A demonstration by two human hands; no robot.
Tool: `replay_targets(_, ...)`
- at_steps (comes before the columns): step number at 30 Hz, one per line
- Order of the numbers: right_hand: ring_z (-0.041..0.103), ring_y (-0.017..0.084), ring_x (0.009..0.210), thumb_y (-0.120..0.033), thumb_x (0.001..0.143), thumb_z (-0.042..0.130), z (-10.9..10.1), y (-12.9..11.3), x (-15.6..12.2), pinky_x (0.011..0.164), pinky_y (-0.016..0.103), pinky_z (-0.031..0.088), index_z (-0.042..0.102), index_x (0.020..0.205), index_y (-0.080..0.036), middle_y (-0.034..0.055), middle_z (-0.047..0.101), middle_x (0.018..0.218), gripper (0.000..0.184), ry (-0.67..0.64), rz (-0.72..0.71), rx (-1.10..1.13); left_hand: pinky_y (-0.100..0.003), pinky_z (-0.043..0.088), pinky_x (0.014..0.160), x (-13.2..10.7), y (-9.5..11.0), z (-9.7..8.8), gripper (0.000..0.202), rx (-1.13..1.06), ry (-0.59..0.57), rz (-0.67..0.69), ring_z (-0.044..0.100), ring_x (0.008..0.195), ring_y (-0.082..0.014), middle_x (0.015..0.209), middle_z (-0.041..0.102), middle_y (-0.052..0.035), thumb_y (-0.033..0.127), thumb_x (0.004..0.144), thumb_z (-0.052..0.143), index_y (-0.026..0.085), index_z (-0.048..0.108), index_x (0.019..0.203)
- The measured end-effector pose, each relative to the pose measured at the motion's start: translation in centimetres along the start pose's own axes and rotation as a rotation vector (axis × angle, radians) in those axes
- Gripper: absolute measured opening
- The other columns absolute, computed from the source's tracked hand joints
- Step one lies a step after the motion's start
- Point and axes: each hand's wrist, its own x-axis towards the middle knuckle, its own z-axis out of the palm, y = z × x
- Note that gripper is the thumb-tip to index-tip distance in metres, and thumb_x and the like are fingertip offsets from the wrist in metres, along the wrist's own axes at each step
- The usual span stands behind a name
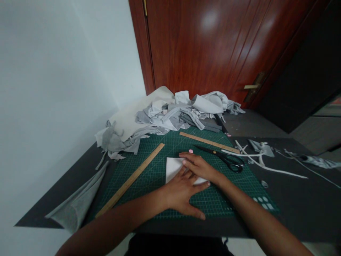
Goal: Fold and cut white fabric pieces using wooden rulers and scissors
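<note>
A small white piece of cloth [172, 166] lies flat on the green cutting mat [149, 199]. My left hand [181, 192] rests over its lower part with the fingers spread, thumb toward me. Against the upper right part of the cloth lies my right hand [198, 165], its fingers stretched out flat and partly crossing those of the left. Much of the cloth is hidden under both hands. Just beyond my right hand is a pink piece of chalk-like material [190, 151]. Black-handled scissors [226, 158] lie to the right, blades pointing left.
One wooden ruler [133, 179] lies slanted at the left, another wooden ruler [210, 142] at the back right. A heap of grey and white fabric scraps [170, 113] fills the table's far side. White strips [277, 170] lie right; grey cloth [80, 202] hangs at the left edge.
</note>
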Motion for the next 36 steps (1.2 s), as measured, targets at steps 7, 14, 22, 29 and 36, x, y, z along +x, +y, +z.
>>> replay_targets(7,0.028,0.027,0.153,-0.058,0.102,0.041,-0.4,-0.7,-0.6,0.124,0.054,0.023,0.049,0.149,-0.023,0.0129,0.033,0.165,0.059,0.106,0.017,-0.026,-0.071,0.000,0.119,0.4,-0.3,-0.3,0.103,-0.017,-0.003,0.030,0.009,0.154,-0.0451,0.166,0.026,-0.0134,0.082,0.074,0.063,0.027,0.036,0.157)
replay_targets(14,0.032,0.029,0.151,-0.064,0.099,0.042,1.0,0.1,-0.2,0.123,0.055,0.025,0.052,0.146,-0.022,0.0165,0.038,0.162,0.063,0.149,0.049,0.024,-0.073,0.002,0.118,0.1,-0.2,-0.4,0.101,-0.097,-0.027,0.002,0.009,0.153,-0.0481,0.170,0.014,-0.0101,0.081,0.069,0.070,0.033,0.042,0.154)
replay_targets(22,0.021,0.030,0.155,-0.067,0.097,0.045,0.9,-0.4,-0.8,0.124,0.058,0.020,0.032,0.158,-0.020,0.0198,0.026,0.166,0.078,0.020,-0.051,-0.205,-0.042,0.020,0.124,0.9,-2.4,-4.4,0.081,-0.692,-0.399,0.036,0.036,0.149,-0.0279,0.156,0.047,-0.0045,0.074,0.086,0.057,0.026,0.048,0.151)
replay_targets(29,0.022,0.026,0.155,-0.049,0.106,0.034,1.6,1.1,-0.5,0.123,0.054,0.026,0.036,0.157,-0.019,0.0193,0.032,0.164,0.059,0.089,-0.129,-0.253,-0.043,0.022,0.123,-0.1,-6.1,-7.3,0.076,-0.786,-0.387,-0.038,0.034,0.149,-0.0277,0.159,0.043,-0.0046,0.073,0.090,0.053,0.026,0.049,0.150)
replay_targets(36,0.030,0.035,0.151,-0.027,0.099,0.051,2.3,0.4,0.4,0.119,0.055,0.033,0.053,0.144,-0.008,0.0287,0.036,0.159,0.049,0.072,-0.034,-0.358,-0.059,0.015,0.125,-3.3,-3.4,-2.3,0.069,-0.140,0.014,-0.275,0.012,0.156,-0.0329,0.167,0.025,-0.0135,0.064,0.101,0.037,0.025,0.031,0.157)
